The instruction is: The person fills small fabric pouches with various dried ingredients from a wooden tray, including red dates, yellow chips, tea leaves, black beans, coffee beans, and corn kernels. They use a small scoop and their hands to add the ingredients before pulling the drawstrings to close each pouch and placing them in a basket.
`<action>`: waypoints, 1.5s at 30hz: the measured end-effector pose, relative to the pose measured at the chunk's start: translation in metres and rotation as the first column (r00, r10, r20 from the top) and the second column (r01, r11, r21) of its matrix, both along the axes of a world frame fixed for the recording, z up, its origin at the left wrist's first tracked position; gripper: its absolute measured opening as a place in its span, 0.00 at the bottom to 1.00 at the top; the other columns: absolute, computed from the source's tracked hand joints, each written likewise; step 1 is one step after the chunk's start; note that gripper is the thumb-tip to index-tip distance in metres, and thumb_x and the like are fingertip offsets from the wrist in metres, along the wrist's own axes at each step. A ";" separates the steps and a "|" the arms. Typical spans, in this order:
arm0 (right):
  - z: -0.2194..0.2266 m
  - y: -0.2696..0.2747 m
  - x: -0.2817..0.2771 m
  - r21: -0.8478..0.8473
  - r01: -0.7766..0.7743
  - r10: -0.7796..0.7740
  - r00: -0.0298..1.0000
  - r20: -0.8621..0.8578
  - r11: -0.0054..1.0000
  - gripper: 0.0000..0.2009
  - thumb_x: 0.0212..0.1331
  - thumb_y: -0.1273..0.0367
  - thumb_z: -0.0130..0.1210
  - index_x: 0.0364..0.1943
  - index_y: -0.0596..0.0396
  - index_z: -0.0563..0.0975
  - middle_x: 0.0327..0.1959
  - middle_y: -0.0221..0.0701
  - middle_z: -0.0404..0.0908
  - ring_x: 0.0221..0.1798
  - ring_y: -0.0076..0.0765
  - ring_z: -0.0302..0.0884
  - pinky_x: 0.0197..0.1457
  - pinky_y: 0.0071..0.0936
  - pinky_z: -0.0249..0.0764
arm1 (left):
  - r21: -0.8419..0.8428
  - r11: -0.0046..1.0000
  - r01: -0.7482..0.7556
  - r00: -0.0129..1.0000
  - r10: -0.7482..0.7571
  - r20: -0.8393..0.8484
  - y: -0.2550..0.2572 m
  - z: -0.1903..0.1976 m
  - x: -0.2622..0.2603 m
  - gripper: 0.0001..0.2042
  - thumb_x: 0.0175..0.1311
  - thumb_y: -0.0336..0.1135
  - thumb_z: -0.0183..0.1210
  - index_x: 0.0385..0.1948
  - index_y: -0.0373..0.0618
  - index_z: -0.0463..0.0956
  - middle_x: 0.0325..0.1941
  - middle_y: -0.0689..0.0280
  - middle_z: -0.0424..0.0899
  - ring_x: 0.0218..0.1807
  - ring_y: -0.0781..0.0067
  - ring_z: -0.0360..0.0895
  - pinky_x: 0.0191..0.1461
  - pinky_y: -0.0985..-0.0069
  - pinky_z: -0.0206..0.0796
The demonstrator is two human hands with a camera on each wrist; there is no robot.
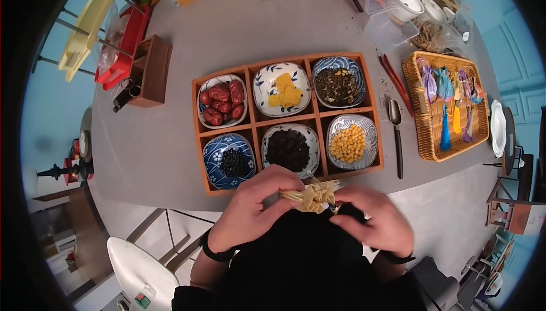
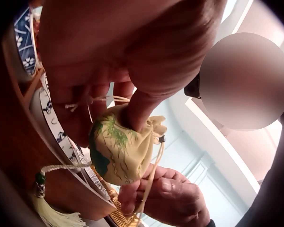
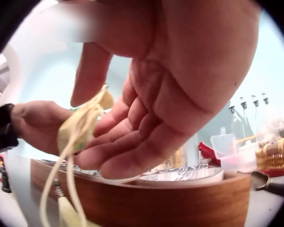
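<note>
A small cream drawstring pouch with green painted leaves sits in my left hand, gripped between thumb and fingers. Its gathered mouth faces my right hand. That hand is close beside the mouth, thumb apart from the loosely extended fingers. Pale cords hang from the pouch past the right fingers, and a dark bead shows at its neck. A pale tassel with a green bead dangles from a twisted cord.
Just beyond my hands stands a wooden compartment box with dishes of red dates, yellow pieces, dried leaves, black grains, dark dried pieces and yellow kernels. To its right lie a spoon and a wicker basket of tasselled pouches.
</note>
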State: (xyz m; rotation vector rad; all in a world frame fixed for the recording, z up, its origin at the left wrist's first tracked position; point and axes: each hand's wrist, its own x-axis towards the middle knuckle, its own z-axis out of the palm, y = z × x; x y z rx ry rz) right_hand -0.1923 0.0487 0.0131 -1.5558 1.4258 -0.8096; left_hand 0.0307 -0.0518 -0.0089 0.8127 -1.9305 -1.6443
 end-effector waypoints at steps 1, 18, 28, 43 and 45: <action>0.001 -0.002 -0.005 -0.007 0.072 -0.071 0.996 0.062 0.997 0.14 0.53 0.76 0.64 0.45 0.60 0.77 0.39 0.38 0.81 0.41 0.39 0.82 0.44 0.30 0.76 | -0.018 0.999 0.029 0.999 -0.028 0.026 0.001 0.001 0.002 0.11 0.55 0.19 0.61 0.41 0.36 0.76 0.42 0.60 0.79 0.44 0.62 0.78 0.49 0.73 0.69; 0.004 -0.001 0.006 0.330 0.046 -0.122 0.970 0.212 0.943 0.07 0.54 0.77 0.62 0.35 0.64 0.77 0.25 0.34 0.80 0.26 0.25 0.78 0.30 0.21 0.73 | -0.095 0.983 0.156 0.979 -0.141 0.146 0.010 0.007 -0.014 0.07 0.62 0.26 0.57 0.41 0.38 0.72 0.37 0.57 0.74 0.40 0.52 0.74 0.44 0.64 0.67; 0.007 -0.004 0.022 -0.158 0.303 -0.282 0.949 0.142 0.940 0.07 0.55 0.81 0.60 0.36 0.61 0.75 0.35 0.38 0.81 0.33 0.41 0.82 0.37 0.27 0.76 | 0.099 0.994 -0.037 0.995 0.028 0.093 0.017 0.024 -0.033 0.12 0.56 0.24 0.64 0.37 0.39 0.69 0.43 0.63 0.73 0.38 0.76 0.76 0.45 0.78 0.72; 0.005 -0.012 0.025 -0.210 0.430 -0.437 0.899 0.016 0.878 0.07 0.54 0.82 0.58 0.31 0.61 0.71 0.34 0.39 0.78 0.32 0.44 0.77 0.38 0.28 0.74 | -0.241 0.927 -0.288 0.903 0.346 0.254 0.004 0.033 -0.035 0.06 0.53 0.23 0.56 0.25 0.38 0.66 0.17 0.61 0.69 0.17 0.67 0.68 0.23 0.74 0.62; 0.008 -0.018 0.025 -0.337 0.499 -0.529 0.848 0.000 0.799 0.08 0.50 0.82 0.60 0.34 0.60 0.74 0.40 0.42 0.78 0.39 0.47 0.78 0.42 0.32 0.74 | -0.061 0.972 -0.227 0.937 0.235 0.259 0.003 0.035 -0.037 0.06 0.57 0.24 0.55 0.25 0.38 0.66 0.16 0.60 0.69 0.16 0.68 0.68 0.22 0.73 0.62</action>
